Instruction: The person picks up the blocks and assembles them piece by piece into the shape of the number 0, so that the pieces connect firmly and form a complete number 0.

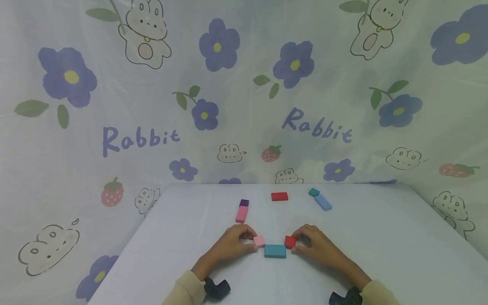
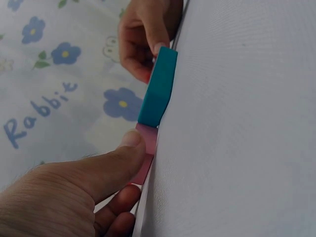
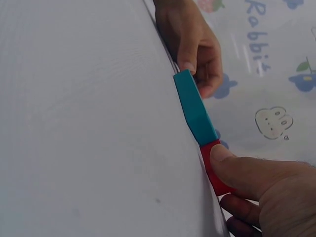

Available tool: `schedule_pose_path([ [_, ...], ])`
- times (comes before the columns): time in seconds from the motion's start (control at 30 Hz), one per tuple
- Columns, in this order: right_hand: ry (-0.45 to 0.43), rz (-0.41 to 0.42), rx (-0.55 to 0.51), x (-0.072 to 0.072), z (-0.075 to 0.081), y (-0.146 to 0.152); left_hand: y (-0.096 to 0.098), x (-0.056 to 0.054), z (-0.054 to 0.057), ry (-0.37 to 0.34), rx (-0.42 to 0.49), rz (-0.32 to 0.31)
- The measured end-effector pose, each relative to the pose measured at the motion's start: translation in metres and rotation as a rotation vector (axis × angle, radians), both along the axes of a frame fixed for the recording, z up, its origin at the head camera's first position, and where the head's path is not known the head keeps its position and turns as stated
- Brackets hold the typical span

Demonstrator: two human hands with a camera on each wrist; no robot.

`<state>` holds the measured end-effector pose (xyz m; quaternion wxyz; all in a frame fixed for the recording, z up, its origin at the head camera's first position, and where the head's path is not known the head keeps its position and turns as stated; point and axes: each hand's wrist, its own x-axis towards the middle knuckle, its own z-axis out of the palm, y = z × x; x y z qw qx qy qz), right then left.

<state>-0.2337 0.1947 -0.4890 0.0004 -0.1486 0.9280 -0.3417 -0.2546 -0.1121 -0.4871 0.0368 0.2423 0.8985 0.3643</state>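
Observation:
A teal rectangular block point(image 1: 275, 251) lies on the white tabletop, long side facing the person. At its far left corner my left hand point(image 1: 232, 243) pinches a small pink block point(image 1: 259, 241) between thumb and fingers. My right hand point(image 1: 318, 245) pinches a small red block point(image 1: 290, 242) at the far right corner. In the left wrist view the pink block point(image 2: 147, 138) shows beside the end of the teal block point(image 2: 159, 89), thumb on it. The right wrist view has the red block point(image 3: 217, 173) under the thumb, by the teal block's other end point(image 3: 195, 106).
Farther back, a purple block point(image 1: 244, 203) meets a longer pink block point(image 1: 242, 214). A red rectangular block point(image 1: 279, 196) lies at the back middle. To its right, a small green block point(image 1: 314, 192) touches a light blue block point(image 1: 323, 202). A rabbit-and-flower patterned cloth point(image 1: 244, 106) hangs behind the table.

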Motion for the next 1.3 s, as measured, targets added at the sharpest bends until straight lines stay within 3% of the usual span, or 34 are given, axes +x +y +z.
schedule_pose_path([
  [0.37,-0.062,-0.031,-0.073,-0.002,0.009,0.006,0.0,0.0,0.002,-0.016,-0.009,0.012],
  [0.57,-0.031,-0.094,-0.116,-0.009,0.017,0.027,0.0,-0.002,-0.003,-0.016,-0.009,-0.005],
  [0.97,0.191,-0.07,0.006,-0.064,0.04,0.093,-0.004,-0.002,-0.005,-0.002,0.003,0.014],
  [1.3,0.072,0.074,0.14,-0.091,0.041,0.115,-0.003,-0.003,-0.01,0.017,0.01,-0.007],
])
